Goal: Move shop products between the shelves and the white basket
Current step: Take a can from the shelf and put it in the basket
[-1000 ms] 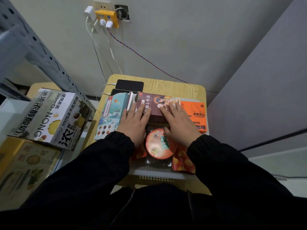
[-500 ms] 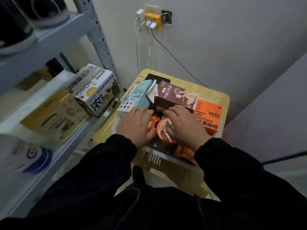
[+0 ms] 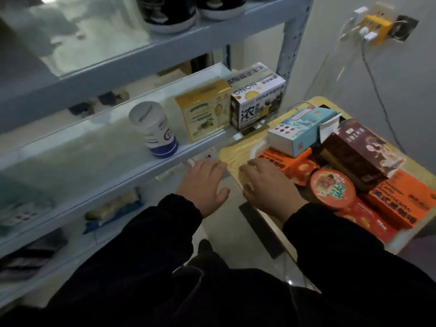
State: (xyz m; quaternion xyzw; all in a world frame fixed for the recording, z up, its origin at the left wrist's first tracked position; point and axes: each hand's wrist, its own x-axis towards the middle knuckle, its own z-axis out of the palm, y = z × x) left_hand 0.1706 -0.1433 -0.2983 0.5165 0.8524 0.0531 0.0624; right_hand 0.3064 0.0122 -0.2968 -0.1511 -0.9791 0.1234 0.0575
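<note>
1. Your left hand (image 3: 203, 185) fingers (image 3: 212, 165) are spread wide and empty. Your right hand (image 3: 269, 187) fingers are loosely bent, and I cannot tell whether they grip anything.
2. Both hands have withdrawn from the products.
3. The red bowl (image 3: 332, 187) remains in the white basket (image 3: 259, 144), right of your fingers. Nothing has been moved to the shelf (image 3: 118, 166).

Shoes (image 3: 172, 13) on top shelf are cut off by upper edge. Left end of shelves (image 3: 70, 142) is smeared by motion blur, so blue pkt (image 3: 113, 208) & dark item (image 3: 30, 253) lower down can't be identified. White basket (image 3: 259, 230) is mostly covered by products; only its shadowed near wall is seen. Red pkt (image 3: 363, 218) is partly hidden under round bowl (image 3: 332, 187). Small white thing (image 3: 205, 156) is half covered by left hand (image 3: 203, 182). Fingertips of right hand (image 3: 266, 187) are blurred, grip not determinable. Print on orange box (image 3: 398, 204) can't be read.
</note>
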